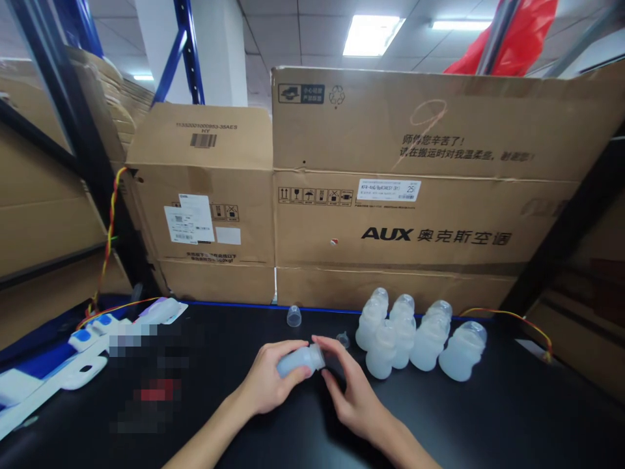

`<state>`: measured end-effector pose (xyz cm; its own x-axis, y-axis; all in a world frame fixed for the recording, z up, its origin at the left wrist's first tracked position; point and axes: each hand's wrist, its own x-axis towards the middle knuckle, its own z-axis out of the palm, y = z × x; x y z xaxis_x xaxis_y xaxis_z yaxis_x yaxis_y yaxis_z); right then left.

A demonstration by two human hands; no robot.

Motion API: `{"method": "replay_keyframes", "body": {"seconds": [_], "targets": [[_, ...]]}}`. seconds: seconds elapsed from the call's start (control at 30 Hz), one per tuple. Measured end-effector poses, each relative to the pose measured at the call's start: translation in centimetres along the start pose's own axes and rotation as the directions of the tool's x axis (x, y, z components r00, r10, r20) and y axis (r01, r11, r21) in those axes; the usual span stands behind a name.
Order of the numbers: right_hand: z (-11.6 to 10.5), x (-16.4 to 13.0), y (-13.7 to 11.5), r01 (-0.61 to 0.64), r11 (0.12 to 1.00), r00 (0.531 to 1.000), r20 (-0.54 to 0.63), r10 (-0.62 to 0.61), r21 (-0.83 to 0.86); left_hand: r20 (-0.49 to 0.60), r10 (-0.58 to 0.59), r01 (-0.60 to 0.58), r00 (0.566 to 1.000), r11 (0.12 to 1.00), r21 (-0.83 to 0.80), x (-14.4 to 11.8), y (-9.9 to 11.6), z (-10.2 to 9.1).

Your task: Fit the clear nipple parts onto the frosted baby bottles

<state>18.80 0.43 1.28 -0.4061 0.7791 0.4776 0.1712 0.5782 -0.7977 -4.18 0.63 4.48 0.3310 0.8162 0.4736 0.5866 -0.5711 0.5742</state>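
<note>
My left hand (267,381) is wrapped round a small translucent baby bottle (293,362), which lies tilted nearly sideways with its mouth to the right. At that mouth sits a whitish screw ring (317,357). The thumb and fingers of my right hand (355,400) close about this ring from the right. Just behind my right fingers, a clear bottle teat (343,339) rests on the black table. Farther back stands a clear dome cap (293,316). To the right, several capped baby bottles (381,352) stand upright in a cluster.
Cardboard panels (322,221) wall off the back of the black table (234,430). White and blue packages (97,332) lie along the left edge, beside a blurred-out patch. Dark rack posts rise at both sides, with red and yellow wires (111,225) near them.
</note>
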Motion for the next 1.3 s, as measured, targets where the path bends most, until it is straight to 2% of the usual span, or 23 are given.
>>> {"method": "replay_keyframes", "body": {"seconds": [0.07, 0.13, 0.23, 0.3, 0.43, 0.57, 0.73, 0.87, 0.97, 1.07, 1.13, 1.2, 1.3], "targets": [[0.2, -0.1, 0.1, -0.035, 0.999, 0.999, -0.009, 0.035, -0.027, -0.003, -0.042, 0.042, 0.999, 0.998, -0.049, 0.0, -0.2, 0.0], [0.5, 0.0, 0.8, -0.122, 0.993, 0.991, -0.055, 0.121, -0.009, -0.008, -0.074, 0.073, 0.997, 0.993, -0.088, 0.0, -0.5, 0.1], [0.4, 0.4, 2.1, -0.246, 0.967, 0.956, -0.147, 0.253, 0.066, -0.016, -0.116, 0.113, 0.993, 0.984, -0.135, 0.0, -0.9, 0.3], [0.1, 0.5, 2.4, -0.281, 0.953, 0.946, -0.132, 0.295, 0.117, -0.013, -0.131, 0.128, 0.991, 0.979, -0.157, 0.0, -1.0, 0.3], [-0.3, 0.5, 1.7, -0.276, 0.947, 0.958, -0.032, 0.285, 0.164, 0.023, -0.093, 0.096, 0.995, 0.985, -0.145, 0.1, -0.9, 0.3], [0.1, 0.6, 1.3, -0.250, 0.954, 0.960, -0.087, 0.267, 0.167, 0.046, -0.073, 0.077, 0.996, 0.993, -0.086, 0.2, -0.9, 0.2], [0.5, 0.7, 2.4, -0.182, 0.978, 0.961, -0.194, 0.198, 0.101, -0.063, -0.121, 0.116, 0.991, 0.990, -0.077, 0.5, -1.9, -0.2], [-0.1, 0.6, 4.8, -0.086, 0.996, 0.972, -0.223, 0.076, -0.039, -0.238, -0.248, 0.211, 0.939, 0.962, -0.171, 1.2, -3.6, -0.1], [-0.7, 0.8, 6.0, -0.078, 0.983, 0.979, -0.201, 0.044, -0.167, -0.353, -0.360, 0.248, 0.864, 0.913, -0.324, 1.9, -4.8, -0.3], [-1.2, 1.1, 5.9, -0.091, 0.962, 0.983, -0.177, 0.046, -0.256, -0.457, -0.426, 0.271, 0.781, 0.890, -0.367, 2.1, -6.2, -0.3], [-1.5, 1.4, 5.2, -0.098, 0.958, 0.990, -0.120, 0.067, -0.269, -0.493, -0.429, 0.277, 0.757, 0.894, -0.353, 2.1, -7.3, 0.0], [-1.7, 1.7, 4.4, -0.112, 0.960, 0.994, -0.039, 0.105, -0.257, -0.510, -0.406, 0.276, 0.758, 0.909, -0.314, 2.1, -8.2, 0.5], [-1.7, 2.0, 3.6, -0.138, 0.959, 0.988, 0.027, 0.150, -0.248, -0.610, -0.276, 0.247, 0.742, 0.960, -0.134, 1.9, -8.6, 1.1]]}}
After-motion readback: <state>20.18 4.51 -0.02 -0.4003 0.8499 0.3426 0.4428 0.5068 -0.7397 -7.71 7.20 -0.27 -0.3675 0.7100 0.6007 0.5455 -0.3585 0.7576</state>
